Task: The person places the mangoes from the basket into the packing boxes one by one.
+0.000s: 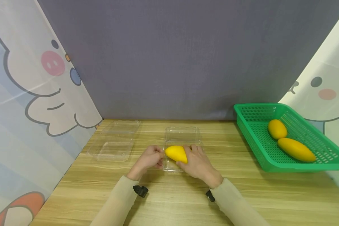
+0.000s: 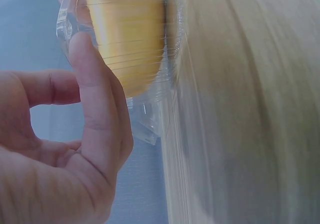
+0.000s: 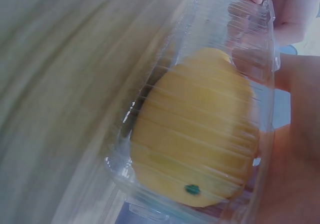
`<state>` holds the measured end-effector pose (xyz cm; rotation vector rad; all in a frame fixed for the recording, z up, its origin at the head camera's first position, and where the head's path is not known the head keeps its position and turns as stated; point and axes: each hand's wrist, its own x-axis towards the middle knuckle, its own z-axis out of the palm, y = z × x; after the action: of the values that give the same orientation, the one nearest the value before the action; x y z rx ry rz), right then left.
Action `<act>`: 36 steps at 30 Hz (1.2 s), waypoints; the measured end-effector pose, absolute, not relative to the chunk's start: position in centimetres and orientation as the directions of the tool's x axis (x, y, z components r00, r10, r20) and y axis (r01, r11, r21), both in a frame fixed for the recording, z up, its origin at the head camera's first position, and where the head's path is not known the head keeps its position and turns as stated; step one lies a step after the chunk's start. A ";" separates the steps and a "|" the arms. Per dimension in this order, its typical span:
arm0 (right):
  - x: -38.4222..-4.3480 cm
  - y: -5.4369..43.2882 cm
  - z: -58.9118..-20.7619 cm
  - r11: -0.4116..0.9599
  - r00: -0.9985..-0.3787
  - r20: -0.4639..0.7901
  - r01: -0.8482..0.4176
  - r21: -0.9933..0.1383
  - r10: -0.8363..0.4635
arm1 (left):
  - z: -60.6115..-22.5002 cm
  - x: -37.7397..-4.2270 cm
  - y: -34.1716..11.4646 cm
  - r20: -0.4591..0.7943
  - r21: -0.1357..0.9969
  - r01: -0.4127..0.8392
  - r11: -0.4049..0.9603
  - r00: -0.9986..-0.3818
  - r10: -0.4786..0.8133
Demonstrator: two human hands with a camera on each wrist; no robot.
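Note:
A yellow mango (image 1: 175, 153) lies in a clear plastic clamshell box (image 1: 183, 134), whose lid stands open on the far side. My right hand (image 1: 198, 163) grips the mango from above and the right, fingers curled over it. At the box's left edge, my left hand (image 1: 152, 156) pinches the rim between thumb and fingers. Through the ribbed clear wall in the right wrist view, the mango (image 3: 195, 129) shows a small green mark at its near end. The left wrist view has the mango (image 2: 130, 39) behind the box's side, beyond my left fingertips (image 2: 82, 46).
A second clear clamshell box (image 1: 114, 144) stands open on the left of the wooden table (image 1: 169, 201). To the right is a green perforated basket (image 1: 251, 144) holding a rounder mango (image 1: 277, 129) and a longer one (image 1: 296, 150). A grey panel (image 1: 169, 62) rises behind the table.

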<state>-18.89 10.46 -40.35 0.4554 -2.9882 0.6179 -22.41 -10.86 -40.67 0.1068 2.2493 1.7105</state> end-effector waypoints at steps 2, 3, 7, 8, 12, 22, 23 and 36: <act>-18.9 10.5 -40.3 0.876 -0.953 0.116 -0.303 -0.375 -0.279 | -40.7 -22.4 -10.9 -0.200 0.950 -0.126 0.285 -0.948 0.247; -18.9 10.5 -40.3 0.876 -0.952 0.116 -0.305 -0.373 -0.282 | -40.8 -22.4 -10.9 -0.198 0.950 -0.124 0.286 -0.949 0.247; -18.9 10.6 -40.2 0.874 -0.950 0.118 -0.313 -0.371 -0.290 | -40.8 -22.5 -10.9 -0.201 0.950 -0.128 0.285 -0.948 0.245; -18.9 10.6 -40.2 0.874 -0.949 0.118 -0.314 -0.371 -0.291 | -40.9 -22.5 -10.9 -0.203 0.950 -0.130 0.284 -0.948 0.244; -18.9 10.7 -40.0 0.874 -0.949 0.113 -0.315 -0.371 -0.294 | -40.9 -22.5 -10.9 -0.200 0.951 -0.127 0.281 -0.949 0.246; -19.1 11.3 -38.9 0.871 -0.942 0.143 -0.336 -0.359 -0.304 | -40.8 -22.4 -10.9 -0.193 0.955 -0.124 0.268 -0.949 0.249; -19.1 11.5 -38.8 0.870 -0.941 0.146 -0.337 -0.359 -0.305 | -40.8 -22.4 -10.9 -0.193 0.955 -0.124 0.269 -0.949 0.249; -20.0 13.2 -37.6 0.851 -0.954 0.170 -0.298 -0.432 -0.248 | -40.8 -22.5 -10.8 -0.194 0.955 -0.128 0.266 -0.952 0.238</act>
<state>-20.00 13.15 -37.61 0.4318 -2.9184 0.7079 -22.49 -10.80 -40.84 0.1009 2.2421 1.7365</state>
